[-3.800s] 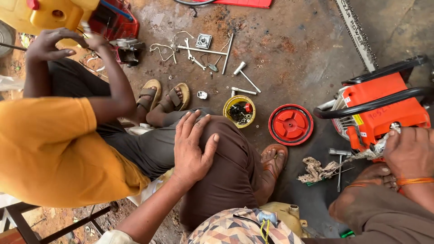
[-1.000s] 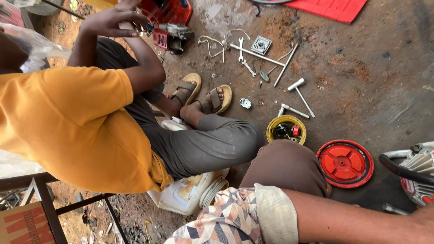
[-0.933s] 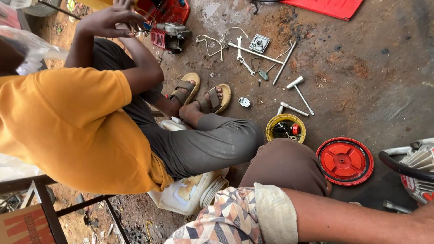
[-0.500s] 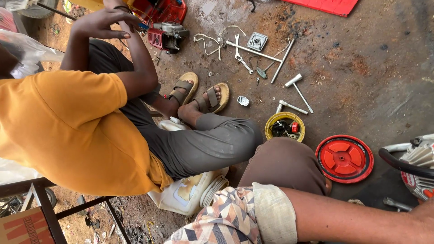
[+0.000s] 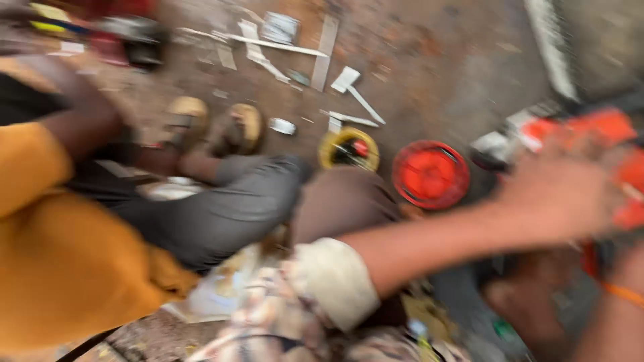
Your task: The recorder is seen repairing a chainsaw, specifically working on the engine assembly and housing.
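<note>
Item, nearest: our patterned sleeve with its pale cuff, from which our left hand reached across to the right, fingers spread and laid against the orange power-tool housing; blur kept us from telling whether it gripped or only touched.

Item: our right hand, low at the right edge beneath the housing. We could not tell if it was clenched or loose. An arm with an orange wristband stood beside it; whose it was we could not tell.

Item: our brown-trousered knee, raised between us and the parts.

Item, left: a co-worker in a yellow shirt and grey trousers, seated on the floor, sandalled feet forward.

Item, beyond the knee: a red round cover and a yellow-rimmed round part, lying side by side on the floor, likely set within reach.

Item, farthest: white T-handled tools and loose metal pieces, scattered.
</note>
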